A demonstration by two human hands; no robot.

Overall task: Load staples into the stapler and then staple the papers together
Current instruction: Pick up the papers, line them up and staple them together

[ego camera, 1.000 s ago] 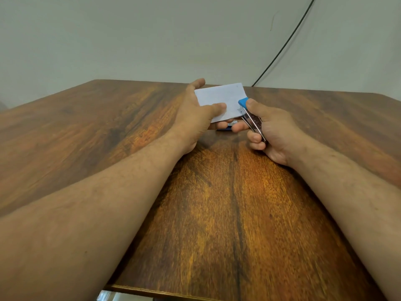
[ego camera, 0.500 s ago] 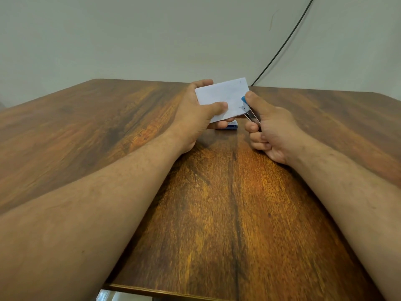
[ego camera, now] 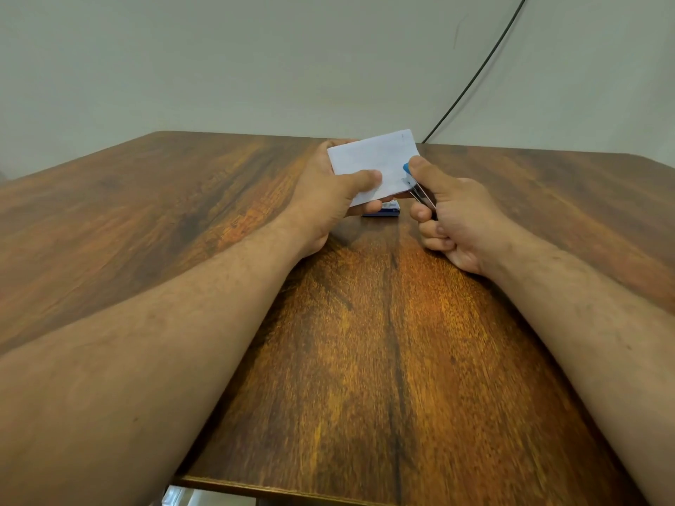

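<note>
My left hand (ego camera: 328, 193) holds a small stack of white papers (ego camera: 376, 158) above the table, thumb on top and fingers underneath. My right hand (ego camera: 456, 217) grips a small stapler (ego camera: 414, 186) with a blue tip and metal body, thumb pressing on its top. The stapler's mouth is over the right edge of the papers. Most of the stapler is hidden inside my fist.
A small blue staple box (ego camera: 383, 211) lies on the wooden table (ego camera: 365, 359) under the papers, between my hands. A black cable (ego camera: 471, 78) runs down the grey wall to the table's far edge. The near table edge is low in view.
The papers have risen and tilted up at the right. My right hand has brought the stapler onto their right edge and closed tighter around it.
</note>
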